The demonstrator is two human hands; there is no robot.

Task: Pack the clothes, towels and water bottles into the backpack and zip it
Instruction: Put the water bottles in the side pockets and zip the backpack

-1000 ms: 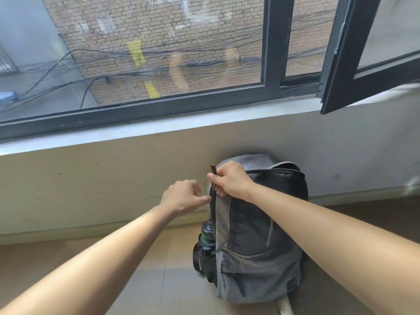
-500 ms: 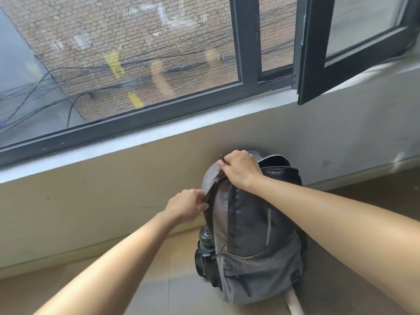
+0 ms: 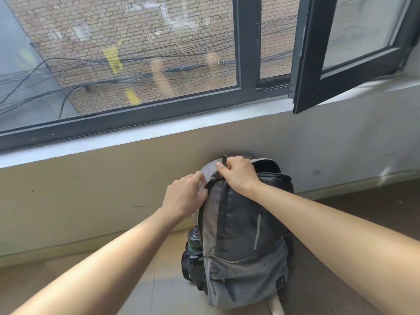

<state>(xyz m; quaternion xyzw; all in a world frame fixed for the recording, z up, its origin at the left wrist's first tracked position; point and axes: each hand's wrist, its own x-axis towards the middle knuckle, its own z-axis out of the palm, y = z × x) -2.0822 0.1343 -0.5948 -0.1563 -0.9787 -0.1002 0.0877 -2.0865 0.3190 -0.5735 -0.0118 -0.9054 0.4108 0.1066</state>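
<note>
Two bare forearms enter from the lower corners of the frame and meet at the centre. Between them, in the lower middle, a grey and black backpack stands upright on the tan floor, its back against the wall. A dark water bottle sits in the side pocket on the pack's left edge, with its top above the pocket rim.

The left hand is at the pack's upper left shoulder, thumb and curled fingers gripping the grey fabric just beside the zip line. The right hand is on top of the pack, fingers clenched and pinching the dark zipper pull, whose strip sticks up above the knuckles. To the right of that hand, the top of the pack shows a dark opening.

Behind the pack a cream wall crosses the middle of the frame, topped by a pale grey window sill. Above it runs a black window frame, and at the upper right an open window sash swings inward. Through the glass, in the upper left, a brick wall shows behind a tangle of black cables.
</note>
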